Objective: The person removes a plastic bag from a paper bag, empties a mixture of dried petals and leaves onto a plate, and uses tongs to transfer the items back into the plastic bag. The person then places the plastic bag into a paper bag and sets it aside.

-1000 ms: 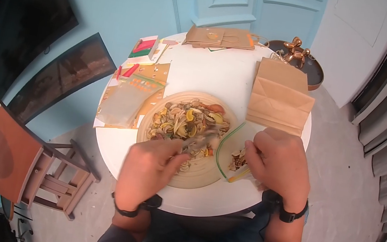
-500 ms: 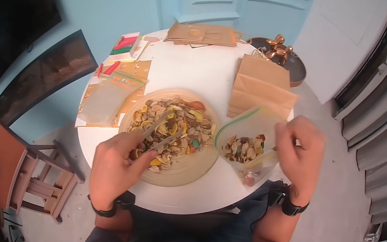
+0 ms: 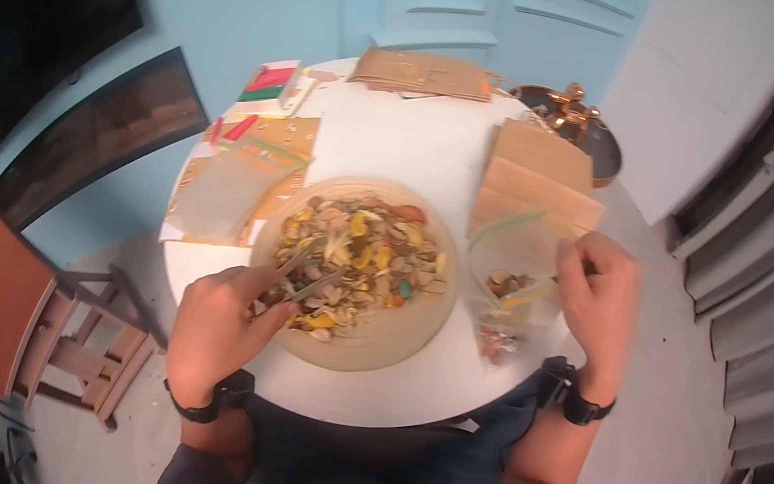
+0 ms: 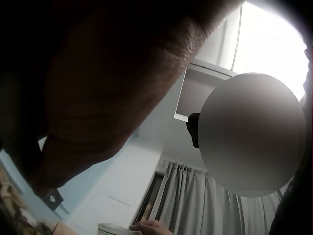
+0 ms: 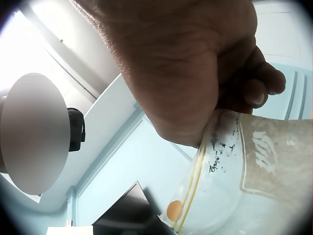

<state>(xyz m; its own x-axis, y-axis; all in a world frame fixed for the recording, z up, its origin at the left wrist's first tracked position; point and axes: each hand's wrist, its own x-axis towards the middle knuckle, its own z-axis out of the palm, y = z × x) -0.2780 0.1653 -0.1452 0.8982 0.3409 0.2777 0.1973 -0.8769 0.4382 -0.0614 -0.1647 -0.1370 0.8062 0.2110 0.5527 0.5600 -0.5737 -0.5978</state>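
My left hand (image 3: 220, 327) pinches a pair of metal tongs (image 3: 318, 284), whose two prongs stand apart over the left front of a round beige bowl (image 3: 379, 357). The bowl is heaped with a dried mix (image 3: 361, 248) of pale, yellow, orange and green pieces, like potpourri. To its right, my right hand (image 3: 597, 291) grips the edge of a clear zip bag (image 3: 515, 237) with a green and yellow seal, its mouth spread. Some of the mix lies inside the bag. In the right wrist view, the bag's film (image 5: 220, 166) hangs beneath my curled fingers. The left wrist view leaves the tongs hidden.
Behind the bag stands a brown paper bag (image 3: 540, 170). More flat paper bags (image 3: 424, 74) lie at the table's far edge, beside a dark tray (image 3: 603, 155) with a copper-coloured figurine. At left are another clear zip bag (image 3: 232, 187) and coloured cards (image 3: 271, 82).
The tongs, blurred over the bowl's right side a second ago, have moved left to its left front. My right hand keeps hold of the bag, whose mouth has shifted. The head view has swung slightly.
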